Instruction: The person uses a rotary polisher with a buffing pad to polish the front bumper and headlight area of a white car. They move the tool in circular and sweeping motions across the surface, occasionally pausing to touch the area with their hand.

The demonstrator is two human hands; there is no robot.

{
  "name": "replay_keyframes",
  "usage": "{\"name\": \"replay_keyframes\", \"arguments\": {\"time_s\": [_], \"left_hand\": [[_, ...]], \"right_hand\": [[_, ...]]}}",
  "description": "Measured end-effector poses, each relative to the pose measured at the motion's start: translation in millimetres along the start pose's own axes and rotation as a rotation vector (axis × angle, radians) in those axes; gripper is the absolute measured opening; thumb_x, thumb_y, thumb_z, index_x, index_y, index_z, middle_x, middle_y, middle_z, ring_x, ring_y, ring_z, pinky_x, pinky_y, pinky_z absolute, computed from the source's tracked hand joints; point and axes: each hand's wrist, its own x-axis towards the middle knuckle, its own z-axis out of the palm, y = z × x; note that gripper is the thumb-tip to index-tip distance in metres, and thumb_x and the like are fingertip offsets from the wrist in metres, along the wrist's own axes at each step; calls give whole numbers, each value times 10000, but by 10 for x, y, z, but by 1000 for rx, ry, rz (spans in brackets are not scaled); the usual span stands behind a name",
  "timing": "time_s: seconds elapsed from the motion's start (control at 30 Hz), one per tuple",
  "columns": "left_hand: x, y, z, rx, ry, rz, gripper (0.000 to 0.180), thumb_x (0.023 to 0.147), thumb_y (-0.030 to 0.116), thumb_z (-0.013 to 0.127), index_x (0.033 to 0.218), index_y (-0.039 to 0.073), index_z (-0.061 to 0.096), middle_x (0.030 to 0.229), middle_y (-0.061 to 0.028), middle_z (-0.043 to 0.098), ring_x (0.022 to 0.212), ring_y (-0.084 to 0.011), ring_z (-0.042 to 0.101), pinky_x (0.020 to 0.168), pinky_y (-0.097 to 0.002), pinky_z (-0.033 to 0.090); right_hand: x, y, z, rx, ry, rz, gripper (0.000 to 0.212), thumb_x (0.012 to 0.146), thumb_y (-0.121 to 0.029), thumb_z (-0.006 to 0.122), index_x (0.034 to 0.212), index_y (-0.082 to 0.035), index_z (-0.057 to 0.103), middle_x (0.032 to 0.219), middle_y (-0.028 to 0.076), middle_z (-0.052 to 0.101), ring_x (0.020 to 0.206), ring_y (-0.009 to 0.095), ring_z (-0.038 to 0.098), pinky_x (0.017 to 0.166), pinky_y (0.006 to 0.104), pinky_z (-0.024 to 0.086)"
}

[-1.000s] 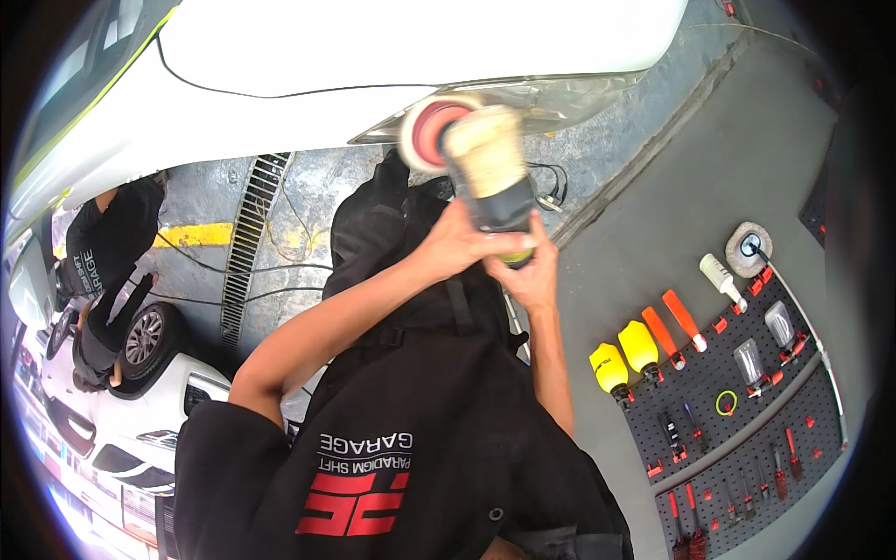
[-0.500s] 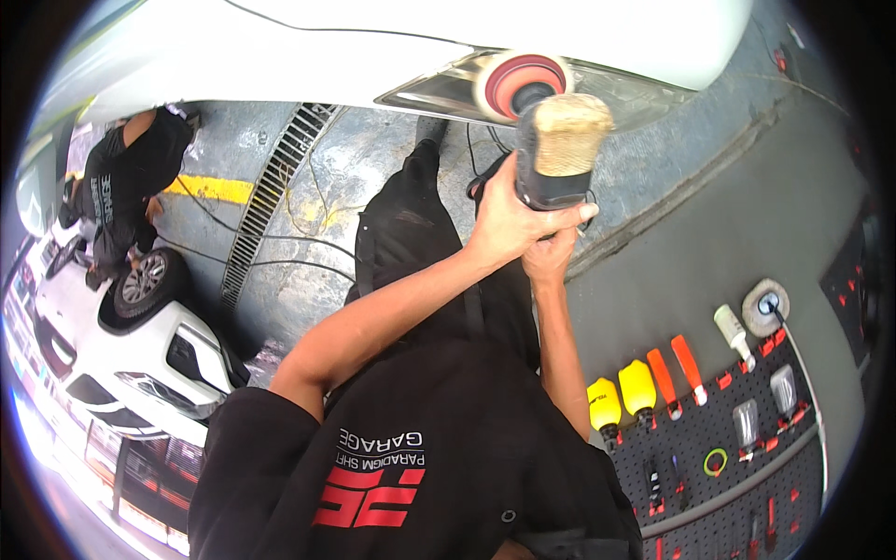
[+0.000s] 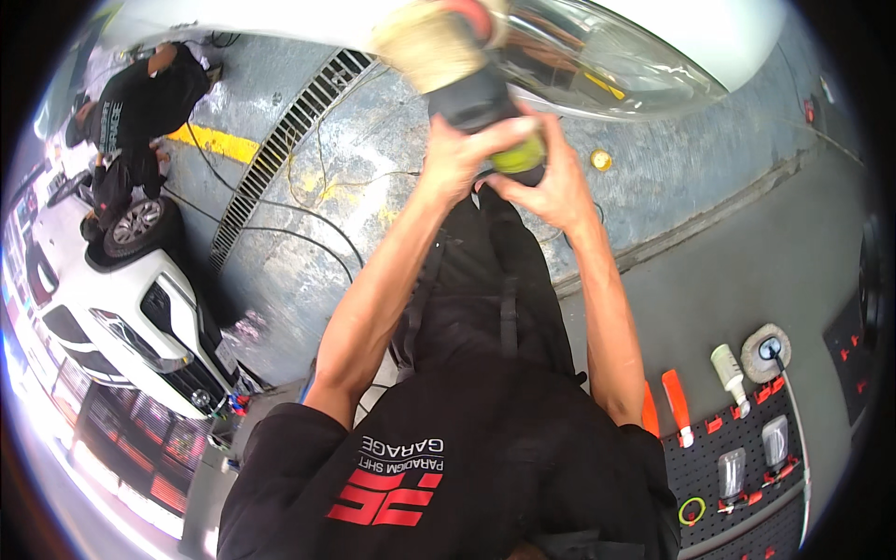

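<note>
Both my hands are closed around a car polisher [image 3: 474,101] with a black body, a tan fluffy cover and a yellow-green section at its rear. My left hand [image 3: 455,149] grips the left side of the body. On its right side, near the rear end, my right hand [image 3: 553,185] holds on. The polisher's reddish pad [image 3: 471,13] is blurred and partly cut off by the top of the picture. It is at the left end of a clear car headlight [image 3: 597,61]; whether it touches the surface I cannot tell.
A white car body [image 3: 751,37] surrounds the headlight. A small yellow round object [image 3: 600,160] lies on the floor. Black cables [image 3: 308,210] cross near a drain grate [image 3: 280,154]. At left, a co-worker [image 3: 149,103] bends by another white car [image 3: 140,327]. A pegboard [image 3: 747,457] holds bottles and tools.
The polisher has swung left and up from the middle of the headlight to its left end. Both arms moved with it, and my right hand shows more fully now.
</note>
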Motion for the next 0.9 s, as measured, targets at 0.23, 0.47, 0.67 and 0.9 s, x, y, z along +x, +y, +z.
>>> {"name": "replay_keyframes", "arguments": {"time_s": [0.23, 0.47, 0.67, 0.9], "left_hand": [[82, -42, 715, 228, 201, 215, 739, 672, 481, 1021, 1094, -7, 661, 1013, -121, 759, 940, -211, 748, 877, -381, 597], [34, -84, 447, 206, 226, 223, 811, 693, 486, 1005, 1242, -25, 696, 1094, -147, 795, 1029, -233, 779, 948, -387, 609], [64, -242, 94, 70, 270, 220, 637, 731, 331, 1020, 1174, -9, 714, 1062, -89, 782, 956, -169, 744, 875, -343, 611], [20, -270, -100, -74, 349, 267, 282, 904, 233, 888, 1055, 38, 750, 970, -43, 778, 879, -128, 729, 809, -320, 598]], "right_hand": [[-207, 513, -148, 91, 191, -101, 736, 778, -217, 950, 1396, 10, 622, 1303, 139, 734, 1176, 245, 711, 1023, 406, 548], [-139, 429, -7, 14, 128, -115, 741, 759, -180, 963, 1396, -5, 627, 1235, 129, 764, 1119, 235, 735, 988, 387, 567], [68, 205, 207, -27, 37, -98, 745, 740, -221, 974, 1382, -50, 637, 1157, 133, 797, 1074, 235, 771, 940, 400, 599], [204, 32, 219, -187, -80, -27, 651, 721, -254, 915, 1281, -50, 653, 1001, 178, 818, 986, 342, 818, 852, 446, 625]]}}
